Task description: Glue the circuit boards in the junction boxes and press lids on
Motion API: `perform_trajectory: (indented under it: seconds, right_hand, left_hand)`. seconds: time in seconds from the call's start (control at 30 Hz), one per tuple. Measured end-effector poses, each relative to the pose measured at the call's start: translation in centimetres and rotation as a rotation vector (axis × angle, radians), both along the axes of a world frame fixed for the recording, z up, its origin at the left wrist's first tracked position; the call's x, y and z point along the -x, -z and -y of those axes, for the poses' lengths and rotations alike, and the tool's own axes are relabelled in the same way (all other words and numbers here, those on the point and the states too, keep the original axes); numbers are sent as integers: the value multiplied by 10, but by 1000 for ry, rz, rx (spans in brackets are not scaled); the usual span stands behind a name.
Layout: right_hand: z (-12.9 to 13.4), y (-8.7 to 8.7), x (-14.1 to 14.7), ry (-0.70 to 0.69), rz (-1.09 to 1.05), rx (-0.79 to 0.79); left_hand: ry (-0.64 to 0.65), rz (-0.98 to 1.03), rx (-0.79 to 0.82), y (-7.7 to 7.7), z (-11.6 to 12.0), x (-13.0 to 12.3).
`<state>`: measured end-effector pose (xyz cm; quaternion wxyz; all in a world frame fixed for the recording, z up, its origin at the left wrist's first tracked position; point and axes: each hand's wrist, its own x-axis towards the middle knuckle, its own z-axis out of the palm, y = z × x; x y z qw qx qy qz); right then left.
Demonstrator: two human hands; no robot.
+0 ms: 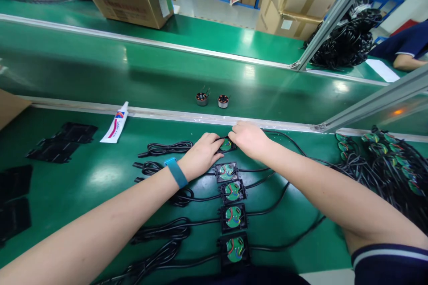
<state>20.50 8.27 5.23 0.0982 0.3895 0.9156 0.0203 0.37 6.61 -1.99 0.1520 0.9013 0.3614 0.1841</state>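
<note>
Several open black plastic cases run in a column toward me, each with a round green circuit board and coloured wires inside. At the far end, my left hand has its fingers on the left side of the last case, around its circuit board. My right hand pinches that case's right edge, where a black cable leads off; its fingertips partly hide the contact. Nearer me lie the second case, the third case, another case and the closest case. Coiled black cables extend to their left.
A white tube and flat black plastic covers lie left. Two round metal motor parts stand beyond the rail. Bundled cables with green boards fill the right. A cardboard box and a person's arm are behind.
</note>
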Motion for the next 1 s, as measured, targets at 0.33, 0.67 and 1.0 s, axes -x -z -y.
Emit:
perform_trajectory:
  seconds: [0.33, 0.67, 1.0]
  right_hand:
    - [14, 3, -3, -84, -25, -67]
    - [-5, 12, -12, -246, -67, -118]
    - [3, 21, 12, 217, -97, -38]
  left_hand:
    - [38, 1, 24, -2, -4, 3]
    - [89, -90, 46, -2, -16, 4]
    - [57, -74, 54, 1, -15, 3]
